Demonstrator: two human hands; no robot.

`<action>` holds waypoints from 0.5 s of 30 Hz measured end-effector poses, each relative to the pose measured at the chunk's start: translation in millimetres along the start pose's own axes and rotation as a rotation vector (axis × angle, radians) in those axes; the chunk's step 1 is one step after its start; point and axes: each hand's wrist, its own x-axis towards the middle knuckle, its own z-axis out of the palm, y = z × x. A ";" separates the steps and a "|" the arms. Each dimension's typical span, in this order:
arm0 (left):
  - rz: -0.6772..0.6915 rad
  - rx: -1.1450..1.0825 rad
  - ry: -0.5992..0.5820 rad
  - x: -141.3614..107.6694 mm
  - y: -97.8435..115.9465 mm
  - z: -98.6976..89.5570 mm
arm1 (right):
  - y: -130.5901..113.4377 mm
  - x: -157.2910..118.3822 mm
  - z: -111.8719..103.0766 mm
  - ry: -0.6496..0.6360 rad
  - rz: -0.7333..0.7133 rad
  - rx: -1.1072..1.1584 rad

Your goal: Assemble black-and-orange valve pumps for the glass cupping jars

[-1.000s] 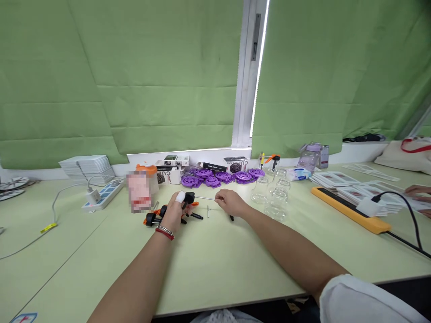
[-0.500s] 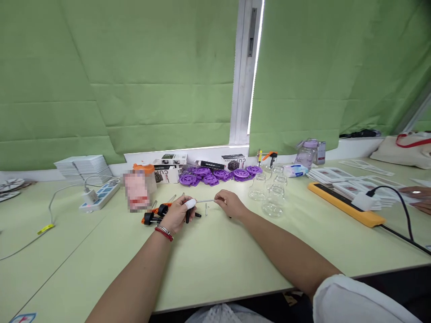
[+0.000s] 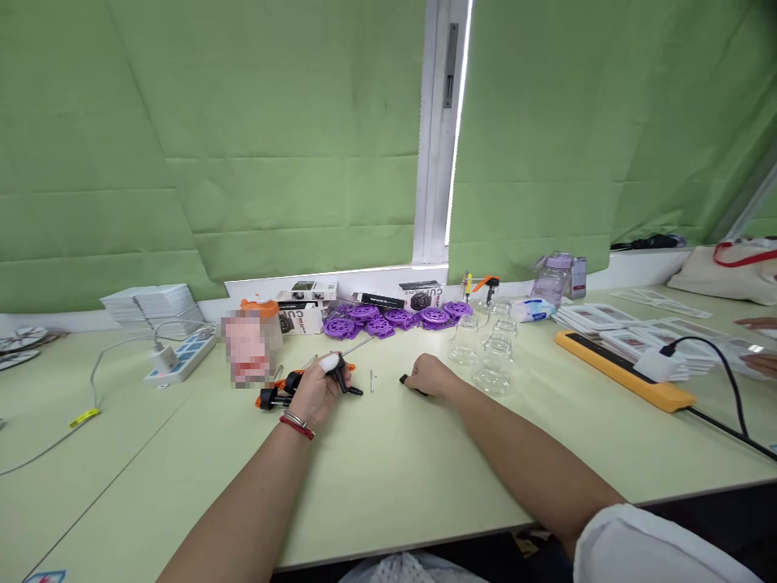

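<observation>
My left hand (image 3: 316, 393), with a white covering on its thumb, is closed around a black plastic part (image 3: 341, 376) that looks like a handle. A thin metal rod (image 3: 359, 346) slants up and away from it. Beneath and beside this hand lie black-and-orange clamp-like tools (image 3: 267, 398). My right hand (image 3: 434, 376) rests low over the table, its fingers closed on a small black piece (image 3: 413, 385) that shows partly beneath them. Between the hands lies a short metal pin (image 3: 372, 381), with a tiny speck-like bit next to it.
Purple plastic discs (image 3: 380, 320) are heaped before printed boxes (image 3: 303, 317). Clear glass vessels (image 3: 493, 368) stand to the right, near an orange power strip (image 3: 619, 368) and stacked white frames (image 3: 643, 336). Another person's hand (image 3: 765, 360) is at the far right. A white power strip (image 3: 188, 352) lies left.
My right hand has let go of the metal rod and moved right and down onto the small black piece. The rod in my left hand now points up and away instead of across.
</observation>
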 end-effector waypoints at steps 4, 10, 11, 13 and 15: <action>-0.007 -0.030 -0.048 -3.5 -0.9 6.0 | -11.9 -5.9 -1.6 -0.069 -0.094 0.134; -0.008 0.080 -0.066 -6.1 -4.6 10.2 | -40.5 -28.1 12.3 -0.055 -0.401 0.185; -0.008 0.091 -0.071 -6.0 -5.3 10.4 | -44.4 -31.7 16.0 -0.065 -0.408 0.169; -0.005 0.094 -0.082 -6.0 -6.4 10.7 | -50.2 -37.2 22.6 -0.074 -0.410 0.134; -0.001 0.075 -0.089 -6.2 -7.4 11.2 | -53.6 -40.7 27.3 -0.068 -0.408 0.112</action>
